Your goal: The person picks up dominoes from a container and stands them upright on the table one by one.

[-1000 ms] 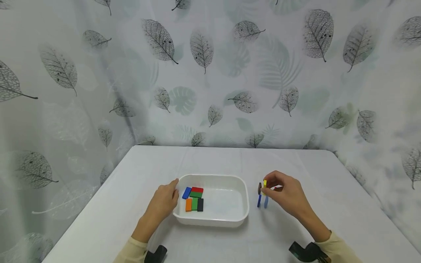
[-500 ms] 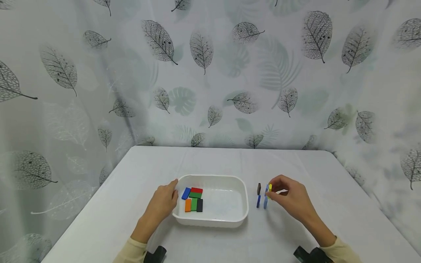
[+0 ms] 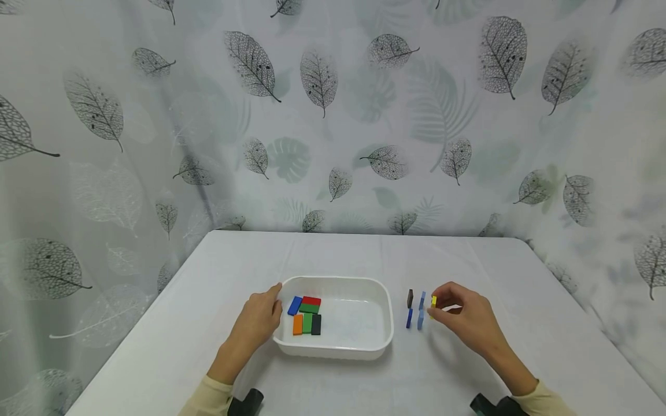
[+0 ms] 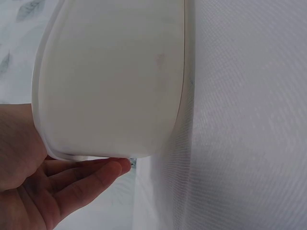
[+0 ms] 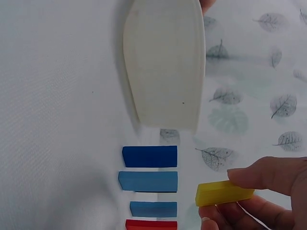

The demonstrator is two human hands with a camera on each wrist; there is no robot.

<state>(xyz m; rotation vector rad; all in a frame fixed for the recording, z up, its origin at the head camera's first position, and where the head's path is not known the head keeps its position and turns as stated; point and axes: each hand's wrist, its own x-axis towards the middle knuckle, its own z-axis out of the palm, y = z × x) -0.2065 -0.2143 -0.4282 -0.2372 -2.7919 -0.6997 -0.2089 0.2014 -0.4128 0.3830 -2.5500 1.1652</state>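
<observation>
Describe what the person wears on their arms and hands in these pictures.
Both hands are bare: the left hand and the right hand show no gloves, rings or markings. Each forearm ends in a pale cream long sleeve. A black wrist-mounted device sits by each cuff at the bottom of the head view.

Cream sleeves (image 3: 210, 393), black wrist cameras (image 3: 247, 401)

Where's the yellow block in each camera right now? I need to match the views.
Head: yellow block right of the standing blocks, pinched by the right hand.
Left wrist: not in it.
Right wrist: lower right, yellow block held in the fingers.
Shared landmark: the white tray.
</observation>
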